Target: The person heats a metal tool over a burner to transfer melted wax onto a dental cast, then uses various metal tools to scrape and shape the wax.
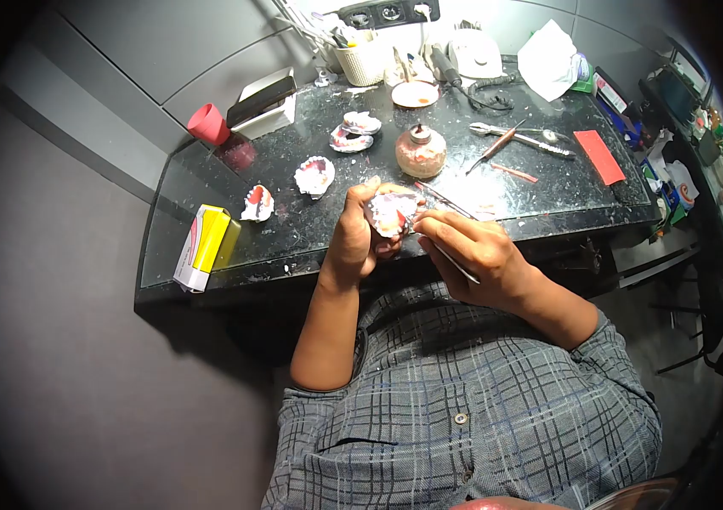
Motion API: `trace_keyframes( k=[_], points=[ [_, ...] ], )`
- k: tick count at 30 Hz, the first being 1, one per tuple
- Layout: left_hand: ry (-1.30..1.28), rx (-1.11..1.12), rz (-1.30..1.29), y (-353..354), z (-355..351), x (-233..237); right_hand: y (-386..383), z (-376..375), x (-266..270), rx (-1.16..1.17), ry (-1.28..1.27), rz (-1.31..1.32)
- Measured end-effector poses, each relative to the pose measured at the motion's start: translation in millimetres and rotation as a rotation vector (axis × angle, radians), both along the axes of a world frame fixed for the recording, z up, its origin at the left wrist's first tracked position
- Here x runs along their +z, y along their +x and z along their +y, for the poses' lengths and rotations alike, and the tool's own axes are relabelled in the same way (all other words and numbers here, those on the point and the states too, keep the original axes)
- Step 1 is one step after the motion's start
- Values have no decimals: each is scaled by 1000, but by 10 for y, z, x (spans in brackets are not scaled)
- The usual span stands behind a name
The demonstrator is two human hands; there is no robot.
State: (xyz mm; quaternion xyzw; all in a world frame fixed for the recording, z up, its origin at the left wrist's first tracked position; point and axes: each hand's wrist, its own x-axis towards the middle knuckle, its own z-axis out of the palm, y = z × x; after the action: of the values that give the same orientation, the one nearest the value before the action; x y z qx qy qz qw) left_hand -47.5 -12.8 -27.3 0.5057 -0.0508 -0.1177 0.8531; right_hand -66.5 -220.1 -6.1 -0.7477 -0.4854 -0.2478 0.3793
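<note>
My left hand point(351, 231) is wrapped around a white plaster dental cast point(388, 209) with red-pink wax on it, held above the front edge of the bench. Pinched in my right hand point(479, 253) is a thin metal wax carver point(461, 267). Its working end is at the right side of the cast, mostly hidden by my fingers. Just beyond the hands stands a round glass spirit lamp point(421, 155) with a dark wick; no flame can be made out. Another slim instrument point(448, 201) lies on the bench behind my right hand.
More dental casts point(315, 177) sit at left, near a yellow-white box point(202, 248) and a red cup point(208, 125). To the right are a wax knife point(497, 146), a metal tool point(540, 144) and a red wax sheet point(599, 157). A corded handpiece point(446, 66) lies behind.
</note>
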Motion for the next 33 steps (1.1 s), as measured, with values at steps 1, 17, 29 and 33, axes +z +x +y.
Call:
trace_keyframes(
  k=[1, 17, 29, 33],
  points=[
    [0, 0, 0, -1, -4, 4, 1, 1, -11, -6, 2, -11],
    [-40, 2, 26, 17, 22, -16, -5, 15, -58, -40, 4, -81],
    [-33, -14, 31, 35, 25, -34, -17, 1, -56, -52, -6, -79],
    [-35, 2, 35, 39, 22, -42, -26, -1, -40, -61, -13, -84]
  ],
)
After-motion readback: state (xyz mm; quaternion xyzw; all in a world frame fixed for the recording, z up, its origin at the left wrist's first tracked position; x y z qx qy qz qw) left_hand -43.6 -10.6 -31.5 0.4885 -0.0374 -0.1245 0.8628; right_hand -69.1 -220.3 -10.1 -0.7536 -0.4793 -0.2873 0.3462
